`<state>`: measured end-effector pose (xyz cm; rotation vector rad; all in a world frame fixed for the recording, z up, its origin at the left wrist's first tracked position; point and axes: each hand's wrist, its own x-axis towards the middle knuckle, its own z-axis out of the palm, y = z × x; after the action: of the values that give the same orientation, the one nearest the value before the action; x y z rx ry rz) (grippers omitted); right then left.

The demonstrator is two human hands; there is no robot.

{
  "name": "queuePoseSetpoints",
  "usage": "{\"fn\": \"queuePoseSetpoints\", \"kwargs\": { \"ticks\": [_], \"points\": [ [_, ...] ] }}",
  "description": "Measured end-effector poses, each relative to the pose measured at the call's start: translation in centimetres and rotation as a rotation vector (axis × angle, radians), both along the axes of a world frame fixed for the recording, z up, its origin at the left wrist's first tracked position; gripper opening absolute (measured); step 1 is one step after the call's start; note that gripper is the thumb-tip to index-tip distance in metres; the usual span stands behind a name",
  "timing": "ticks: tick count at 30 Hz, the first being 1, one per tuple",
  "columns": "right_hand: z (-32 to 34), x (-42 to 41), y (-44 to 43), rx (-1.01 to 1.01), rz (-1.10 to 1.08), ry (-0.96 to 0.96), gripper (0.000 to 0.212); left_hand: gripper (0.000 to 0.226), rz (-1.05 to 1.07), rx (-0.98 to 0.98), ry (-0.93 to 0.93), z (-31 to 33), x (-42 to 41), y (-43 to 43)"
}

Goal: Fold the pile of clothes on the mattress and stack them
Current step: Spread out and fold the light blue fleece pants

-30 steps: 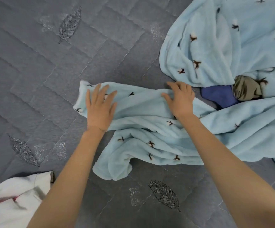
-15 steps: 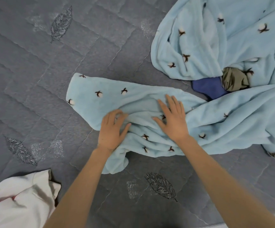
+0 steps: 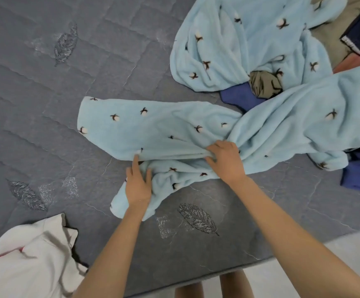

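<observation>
Hands slid back to the near fold of the blue fleece garment (image 3: 153, 125) by the front edge of the mattress (image 3: 45, 104): left hand (image 3: 139, 183) flat on it, right hand (image 3: 226, 161) gripping a fold (rest still tangled in the pile (image 3: 265, 83)), so first fold barely begun.

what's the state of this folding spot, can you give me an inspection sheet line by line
surface: grey quilted mattress with stitched leaf motifs.
job's things: light blue fleece, one part spread flat to the left, the rest bunched to the right over a dark blue cloth and an olive cloth.
clutter: white garment crumpled at the near left corner; dark clothes at the right edge.
grips: left hand rests flat on the fleece's near fold; right hand grips a gathered fold.
cables: nothing seen.
surroundings: pale floor past the mattress's near edge.
</observation>
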<state>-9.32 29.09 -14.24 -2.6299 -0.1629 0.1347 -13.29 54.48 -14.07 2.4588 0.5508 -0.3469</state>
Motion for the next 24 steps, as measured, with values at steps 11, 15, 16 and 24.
{"fn": "queuePoseSetpoints", "kwargs": {
  "ticks": [11,15,16,24],
  "points": [
    [1.5,-1.3,-3.6,-0.135,-0.023,0.287,0.048,0.022,-0.161,0.065,0.095,-0.4,-3.1,1.0],
    [1.4,-3.1,-4.5,-0.191,-0.019,0.340,0.056,0.020,-0.236,-0.065,0.081,0.2,-4.9,0.5],
    [1.5,-3.3,-4.7,-0.199,-0.025,0.341,0.054,0.016,-0.282,-0.051,0.042,0.1,-5.5,0.4],
    [1.9,-4.0,-5.6,-0.213,-0.044,0.086,0.015,0.018,-0.192,-0.177,-0.001,3.1,-6.2,-2.5]
  ]
}}
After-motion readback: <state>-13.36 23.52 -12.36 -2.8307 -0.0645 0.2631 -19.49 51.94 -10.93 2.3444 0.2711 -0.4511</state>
